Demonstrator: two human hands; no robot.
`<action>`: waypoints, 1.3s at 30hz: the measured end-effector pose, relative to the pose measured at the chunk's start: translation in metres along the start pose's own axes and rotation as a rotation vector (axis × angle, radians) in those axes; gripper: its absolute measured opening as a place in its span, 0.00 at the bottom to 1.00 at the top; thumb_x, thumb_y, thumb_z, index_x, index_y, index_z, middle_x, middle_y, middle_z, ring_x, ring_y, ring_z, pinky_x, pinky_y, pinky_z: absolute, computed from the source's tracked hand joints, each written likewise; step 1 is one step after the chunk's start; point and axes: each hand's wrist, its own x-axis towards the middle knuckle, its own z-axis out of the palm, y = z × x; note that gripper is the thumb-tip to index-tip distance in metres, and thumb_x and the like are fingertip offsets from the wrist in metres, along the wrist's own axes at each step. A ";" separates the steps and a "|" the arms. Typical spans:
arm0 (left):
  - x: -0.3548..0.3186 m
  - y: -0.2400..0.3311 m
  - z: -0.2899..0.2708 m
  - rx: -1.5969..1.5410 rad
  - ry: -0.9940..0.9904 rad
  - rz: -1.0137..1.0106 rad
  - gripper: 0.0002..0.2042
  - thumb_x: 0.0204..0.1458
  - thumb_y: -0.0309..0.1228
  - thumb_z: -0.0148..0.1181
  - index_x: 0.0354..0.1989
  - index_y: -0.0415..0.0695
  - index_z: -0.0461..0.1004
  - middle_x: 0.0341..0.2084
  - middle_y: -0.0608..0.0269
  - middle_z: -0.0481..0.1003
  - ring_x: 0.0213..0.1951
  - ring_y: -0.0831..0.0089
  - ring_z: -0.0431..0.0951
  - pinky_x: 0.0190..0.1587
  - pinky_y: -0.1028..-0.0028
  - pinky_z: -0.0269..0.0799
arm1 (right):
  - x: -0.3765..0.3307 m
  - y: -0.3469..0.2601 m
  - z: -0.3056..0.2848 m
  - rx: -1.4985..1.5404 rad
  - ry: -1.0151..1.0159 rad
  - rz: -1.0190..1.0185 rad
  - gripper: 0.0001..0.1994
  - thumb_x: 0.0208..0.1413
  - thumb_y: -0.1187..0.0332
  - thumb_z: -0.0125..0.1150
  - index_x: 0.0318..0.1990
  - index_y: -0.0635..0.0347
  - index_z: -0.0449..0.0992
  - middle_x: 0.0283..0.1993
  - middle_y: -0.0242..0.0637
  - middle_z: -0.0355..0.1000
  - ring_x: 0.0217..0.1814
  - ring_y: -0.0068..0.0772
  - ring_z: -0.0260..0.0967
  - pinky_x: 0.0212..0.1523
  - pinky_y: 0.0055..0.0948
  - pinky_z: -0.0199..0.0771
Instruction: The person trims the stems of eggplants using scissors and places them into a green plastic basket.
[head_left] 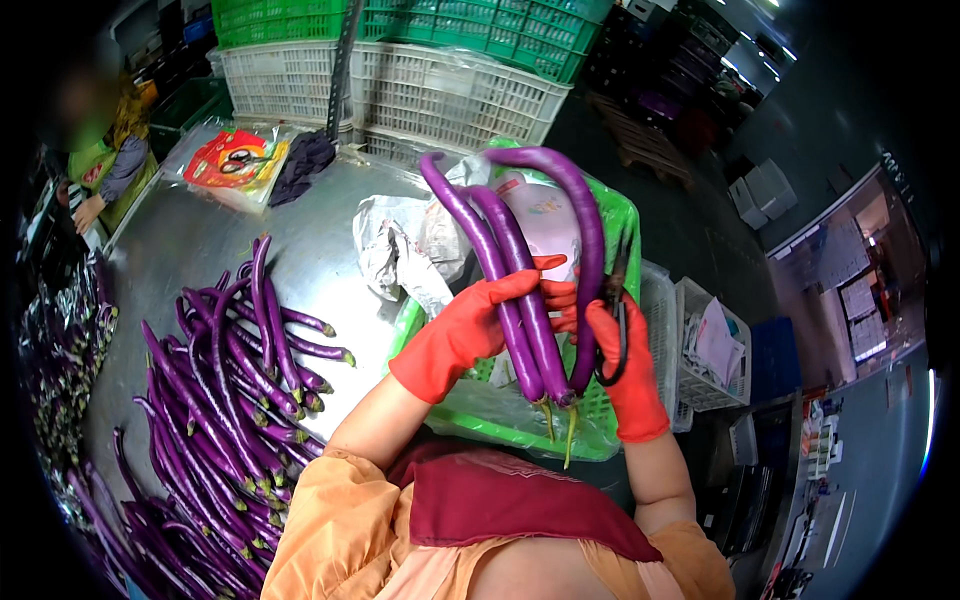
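Three long purple eggplants (515, 250) are held up in front of me, their green stems pointing down toward my body. My left hand (465, 335), in a red rubber glove, is closed around the two straighter ones, with its fingertips reaching toward the third, curved eggplant (592, 235). In the other red glove, my right hand (632, 370) grips dark scissors (622, 270) with the blades pointing away from me, and its thumb rests against the curved eggplant. Beneath both hands stands a bright green basket (625, 215) lined with clear plastic.
A large heap of eggplants (215, 400) covers the left of the metal table (330, 240). Crumpled paper (400, 250) lies beside the basket. Farther back are red packaging with another pair of scissors (240, 160) and stacked crates (450, 95). A person (115, 170) stands far left.
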 end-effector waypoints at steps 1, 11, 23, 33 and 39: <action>-0.001 0.002 -0.002 0.082 0.015 0.019 0.28 0.55 0.32 0.56 0.64 0.41 0.55 0.49 0.52 0.72 0.55 0.56 0.69 0.60 0.54 0.63 | -0.006 -0.012 -0.001 0.024 0.013 -0.014 0.24 0.59 0.62 0.55 0.61 0.58 0.63 0.37 0.35 0.73 0.36 0.22 0.69 0.35 0.23 0.71; 0.013 -0.014 0.006 0.315 -0.104 0.071 0.33 0.52 0.30 0.58 0.66 0.40 0.52 0.46 0.50 0.74 0.52 0.54 0.72 0.60 0.54 0.61 | -0.015 0.014 -0.197 -0.258 0.640 -0.322 0.19 0.57 0.73 0.57 0.56 0.59 0.66 0.46 0.34 0.70 0.42 0.21 0.66 0.41 0.24 0.71; 0.017 -0.019 0.007 0.340 -0.287 0.121 0.35 0.51 0.26 0.59 0.67 0.38 0.48 0.47 0.45 0.73 0.53 0.54 0.72 0.58 0.60 0.64 | -0.030 0.029 -0.068 0.129 -0.265 0.090 0.23 0.56 0.67 0.58 0.58 0.64 0.64 0.48 0.36 0.71 0.46 0.26 0.69 0.50 0.26 0.67; 0.013 -0.027 0.025 0.431 -0.080 0.099 0.33 0.52 0.26 0.59 0.66 0.41 0.52 0.44 0.57 0.76 0.48 0.68 0.75 0.54 0.69 0.68 | -0.025 0.075 -0.041 0.030 -0.218 -0.146 0.27 0.48 0.76 0.63 0.58 0.65 0.64 0.50 0.36 0.68 0.51 0.26 0.66 0.52 0.26 0.66; 0.011 -0.016 0.016 0.461 0.141 0.252 0.26 0.56 0.34 0.56 0.59 0.36 0.57 0.44 0.45 0.73 0.45 0.53 0.77 0.49 0.60 0.72 | -0.012 0.033 -0.013 0.039 -0.205 -0.109 0.24 0.54 0.72 0.60 0.58 0.63 0.64 0.40 0.28 0.66 0.42 0.19 0.63 0.44 0.21 0.64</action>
